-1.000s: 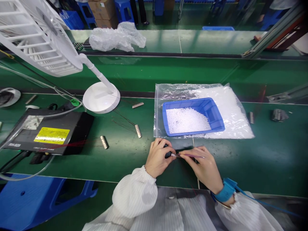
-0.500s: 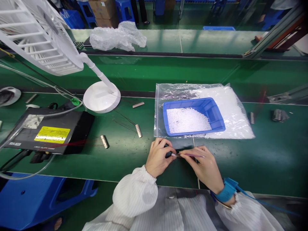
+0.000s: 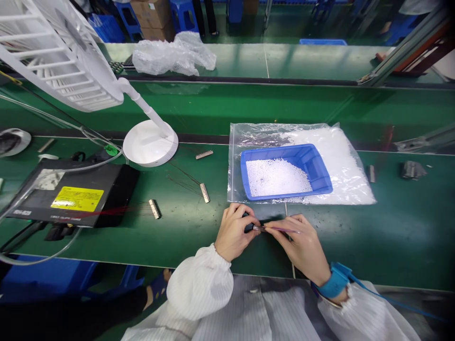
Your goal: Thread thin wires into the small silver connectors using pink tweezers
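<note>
Fingers of the left hand [image 3: 232, 232] are gripping a black part [image 3: 248, 228], right hand [image 3: 302, 248] pinching a thin rod [image 3: 277, 229]; yellow label [image 3: 77, 199] leftward is unreadable.

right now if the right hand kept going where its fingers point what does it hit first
From the right hand, the small black part held in the left hand comes first, that hand just behind it, though depth is hard to judge.

I'm seeing a blue plastic tray [image 3: 286, 151] of white pellets sitting on a plastic zip bag [image 3: 343, 166] on the green table [image 3: 398, 227]; left of the tray, metal strips [image 3: 204, 192] are trailing fine wires, with a white desk fan [image 3: 150, 143] and a black box [image 3: 113, 182] standing farther left.
</note>
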Tool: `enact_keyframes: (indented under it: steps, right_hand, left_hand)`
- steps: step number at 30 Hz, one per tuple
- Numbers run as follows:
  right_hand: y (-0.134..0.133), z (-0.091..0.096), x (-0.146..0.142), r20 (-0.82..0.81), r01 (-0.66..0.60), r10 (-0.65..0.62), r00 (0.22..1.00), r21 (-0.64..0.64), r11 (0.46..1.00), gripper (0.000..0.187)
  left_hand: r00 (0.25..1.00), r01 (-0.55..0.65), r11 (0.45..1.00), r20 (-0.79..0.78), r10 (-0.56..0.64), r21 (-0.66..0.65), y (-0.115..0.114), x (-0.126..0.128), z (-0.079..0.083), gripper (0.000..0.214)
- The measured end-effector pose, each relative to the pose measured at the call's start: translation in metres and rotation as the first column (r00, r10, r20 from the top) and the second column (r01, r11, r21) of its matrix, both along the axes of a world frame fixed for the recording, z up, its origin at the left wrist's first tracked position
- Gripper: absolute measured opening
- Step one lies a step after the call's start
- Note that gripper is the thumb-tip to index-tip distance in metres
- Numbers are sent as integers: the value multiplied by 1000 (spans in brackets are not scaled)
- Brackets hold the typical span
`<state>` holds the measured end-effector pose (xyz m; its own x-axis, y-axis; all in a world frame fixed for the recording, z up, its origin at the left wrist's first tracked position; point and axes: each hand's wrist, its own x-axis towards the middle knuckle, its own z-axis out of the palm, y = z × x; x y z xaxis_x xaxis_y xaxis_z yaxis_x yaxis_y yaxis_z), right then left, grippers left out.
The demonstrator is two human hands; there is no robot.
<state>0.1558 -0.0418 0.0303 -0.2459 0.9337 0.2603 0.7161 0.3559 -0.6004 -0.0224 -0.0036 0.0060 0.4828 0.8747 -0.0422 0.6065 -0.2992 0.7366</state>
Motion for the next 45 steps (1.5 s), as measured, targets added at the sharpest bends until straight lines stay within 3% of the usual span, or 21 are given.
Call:
enact_keyframes:
  steps: [32,39,42,45]
  right_hand:
    - [2,7,-5,106,-18,16,994,14,1000,13]
    - [12,40,20,45,122,-129,991,134,984,13]
    - [26,41,29,-2,201,-204,979,196,960,15]
    - [45,33,33,-40,202,-199,979,214,956,13]
  left_hand:
    - [1000,-5,1000,10,5,-3,0,0,-1,7]
    - [1000,-1,1000,25,1,5,-1,0,0,10]
    - [1000,-5,1000,30,5,10,-1,0,-1,10]
    - [999,-8,1000,43,7,18,-1,0,-2,12]
